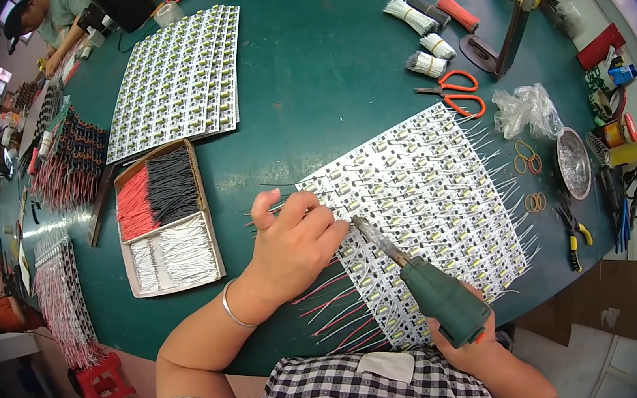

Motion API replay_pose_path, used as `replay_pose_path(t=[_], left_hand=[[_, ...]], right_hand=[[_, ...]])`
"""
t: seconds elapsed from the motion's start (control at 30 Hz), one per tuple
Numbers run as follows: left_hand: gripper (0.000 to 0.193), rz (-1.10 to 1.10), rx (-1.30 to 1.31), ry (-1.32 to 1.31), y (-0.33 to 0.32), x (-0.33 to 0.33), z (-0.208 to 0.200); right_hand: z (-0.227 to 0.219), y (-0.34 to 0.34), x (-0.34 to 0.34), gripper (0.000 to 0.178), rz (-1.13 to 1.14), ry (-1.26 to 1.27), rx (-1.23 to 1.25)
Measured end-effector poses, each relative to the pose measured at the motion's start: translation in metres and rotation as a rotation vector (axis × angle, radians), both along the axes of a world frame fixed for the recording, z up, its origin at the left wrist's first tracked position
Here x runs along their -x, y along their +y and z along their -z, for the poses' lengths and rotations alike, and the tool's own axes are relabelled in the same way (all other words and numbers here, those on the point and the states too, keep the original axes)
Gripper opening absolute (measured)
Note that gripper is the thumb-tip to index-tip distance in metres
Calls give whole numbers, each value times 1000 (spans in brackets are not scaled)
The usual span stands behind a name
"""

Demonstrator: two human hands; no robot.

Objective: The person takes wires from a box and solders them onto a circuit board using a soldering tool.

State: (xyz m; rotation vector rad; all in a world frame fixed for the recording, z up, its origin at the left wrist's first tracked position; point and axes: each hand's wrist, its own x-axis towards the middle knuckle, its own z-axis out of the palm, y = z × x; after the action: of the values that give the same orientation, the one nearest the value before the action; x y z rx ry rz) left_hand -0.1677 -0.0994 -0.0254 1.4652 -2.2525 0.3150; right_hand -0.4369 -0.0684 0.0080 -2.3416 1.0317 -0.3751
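Note:
My right hand is wrapped round the handle of a green soldering gun. The metal tip of the gun points left and meets the panel close to my left fingertips. My left hand lies over the panel's left edge, fingers bent together and one finger raised; what they pinch is hidden. Beneath both hands is a white circuit board panel with rows of small yellowish parts. White wires stick out along its right side, and red, white and black wires trail from its lower left edge.
Left of my hand sits a cardboard box of sorted red, black and white wires. Stacked panels lie beyond. Orange-handled scissors, wire bundles, a metal bowl and pliers lie beyond and right. A co-worker sits far left.

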Motion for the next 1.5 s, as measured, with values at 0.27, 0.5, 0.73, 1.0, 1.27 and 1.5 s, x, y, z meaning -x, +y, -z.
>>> replay_pose_path(t=[0.27, 0.5, 0.73, 1.0, 1.27, 1.5], left_hand=[[13, -13, -25, -20, 2, -1, 5], [13, 15, -4, -61, 1, 1, -7], [12, 27, 9, -36, 6, -2, -3], [9, -28, 17, -86, 16, -12, -11], [8, -161, 17, 13, 40, -27, -17], [8, -218, -38, 125, 58, -36, -22]], right_hand=[[15, 10, 14, 29, 236, -325, -305], [4, 11, 12, 28, 541, -733, -623], [1, 10, 33, 32, 600, -1004, -486], [24, 11, 63, 36, 798, -1224, -482], [34, 16, 73, 36, 785, -1249, -483], [30, 29, 81, 36, 789, -1272, -451]])
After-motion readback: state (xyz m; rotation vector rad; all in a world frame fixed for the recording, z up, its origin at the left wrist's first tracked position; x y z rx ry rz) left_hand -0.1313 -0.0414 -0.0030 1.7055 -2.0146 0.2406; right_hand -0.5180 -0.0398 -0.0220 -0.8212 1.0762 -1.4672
